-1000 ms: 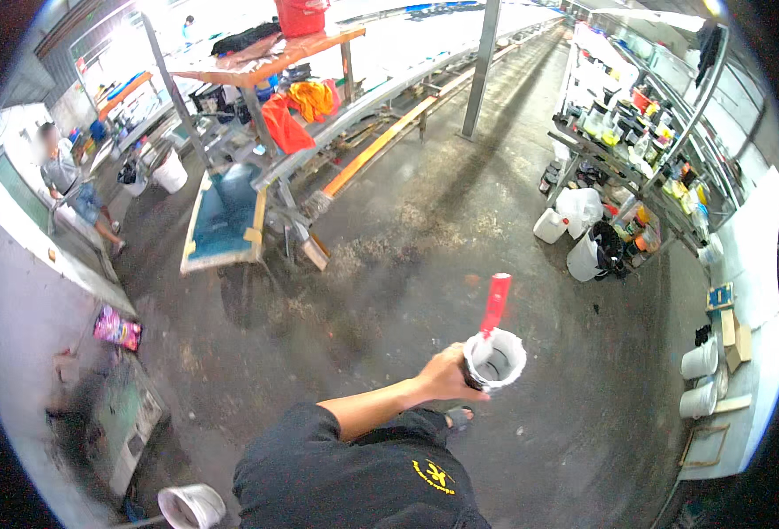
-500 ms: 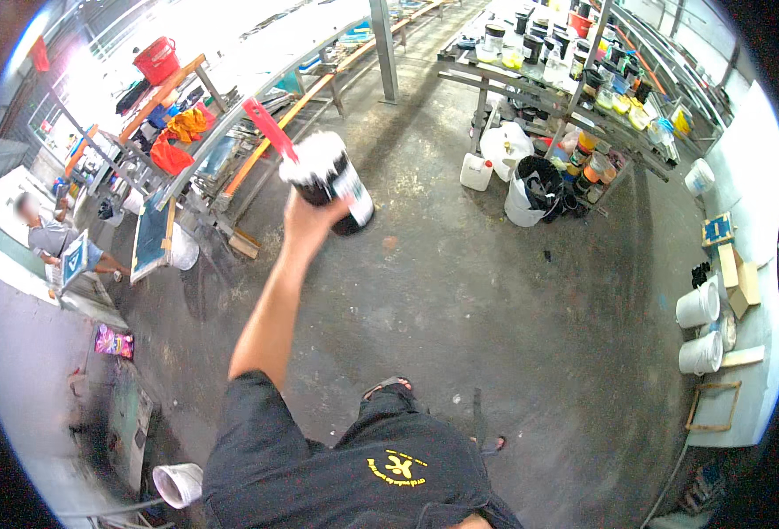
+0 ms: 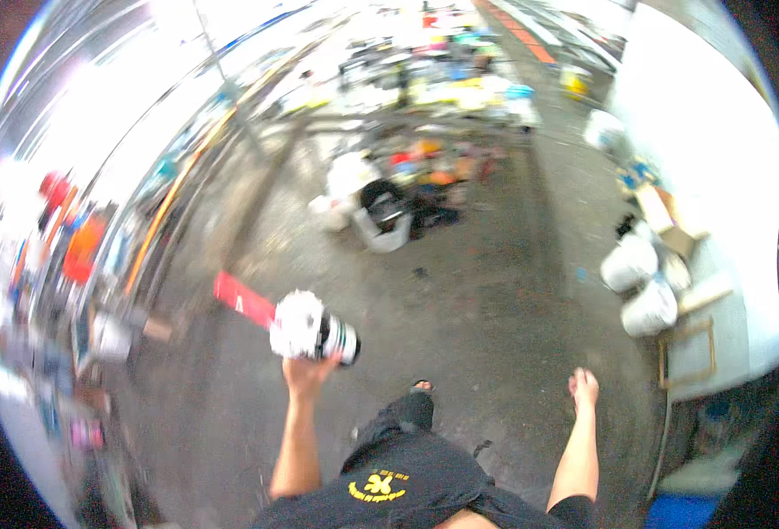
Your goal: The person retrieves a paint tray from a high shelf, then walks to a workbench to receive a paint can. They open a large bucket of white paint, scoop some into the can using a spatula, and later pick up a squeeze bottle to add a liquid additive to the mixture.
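My left hand point(image 3: 306, 375) grips a small black-and-white pot point(image 3: 323, 335) with white material caked round its top, held out over the concrete floor below me, left of centre. A red-handled tool point(image 3: 241, 294) sticks out of the pot toward the upper left. My right hand point(image 3: 583, 386) hangs low at the right, away from the pot, its fingers loosely curled and closed with nothing visible in them.
Ahead, blurred, stands a rack of many containers point(image 3: 425, 93), with a black-lined bucket point(image 3: 381, 229) before it. Long rails and tables point(image 3: 169, 220) line the left. At the right wall point(image 3: 715, 132) are white buckets point(image 3: 627, 264), boards point(image 3: 658, 207) and a wooden frame point(image 3: 711, 353).
The view has swung rightward, bringing the rack to the middle and blurring it. My left hand has lowered the pot from its raised position. My right hand has come into view.
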### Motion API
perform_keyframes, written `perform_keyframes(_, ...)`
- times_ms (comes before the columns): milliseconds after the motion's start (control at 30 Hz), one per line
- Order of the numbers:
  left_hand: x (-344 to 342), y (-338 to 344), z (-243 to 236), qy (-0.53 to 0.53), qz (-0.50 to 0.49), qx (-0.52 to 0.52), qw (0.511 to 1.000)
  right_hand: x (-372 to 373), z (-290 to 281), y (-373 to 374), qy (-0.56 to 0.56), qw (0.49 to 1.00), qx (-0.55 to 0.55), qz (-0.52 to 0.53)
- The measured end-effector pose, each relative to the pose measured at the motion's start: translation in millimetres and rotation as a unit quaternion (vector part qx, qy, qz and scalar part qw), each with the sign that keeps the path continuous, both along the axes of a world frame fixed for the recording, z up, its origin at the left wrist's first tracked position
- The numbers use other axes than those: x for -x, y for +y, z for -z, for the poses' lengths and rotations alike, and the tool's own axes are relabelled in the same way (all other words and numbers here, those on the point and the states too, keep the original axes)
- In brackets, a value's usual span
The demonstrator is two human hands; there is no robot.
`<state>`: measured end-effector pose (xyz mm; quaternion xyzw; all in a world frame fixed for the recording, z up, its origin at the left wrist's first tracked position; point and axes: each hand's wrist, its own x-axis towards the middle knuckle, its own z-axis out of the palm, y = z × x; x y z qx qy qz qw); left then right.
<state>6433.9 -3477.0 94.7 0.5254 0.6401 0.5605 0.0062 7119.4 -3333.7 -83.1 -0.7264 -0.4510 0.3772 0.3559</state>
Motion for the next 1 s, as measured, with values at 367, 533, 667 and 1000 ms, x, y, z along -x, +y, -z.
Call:
perform_keyframes(367,-269,410,18,-0.24,0.308,0.093,0.916,-37,97,-106,-0.025,0.976,0.214,0.011)
perform_keyframes(533,-367,576,-43,-0.017,0.268,0.226,0.936,-85,99,-46,-0.004,0.915,0.4,-0.047)
perform_keyframes(667,-447,677,-42,-0.085,0.285,0.193,0.935,-149,145,163,-0.005,0.919,0.342,-0.197)
perform_keyframes(1000,-550,808,-17,-0.206,0.128,0.225,0.944,-518,130,762,0.087,0.979,0.176,-0.058)
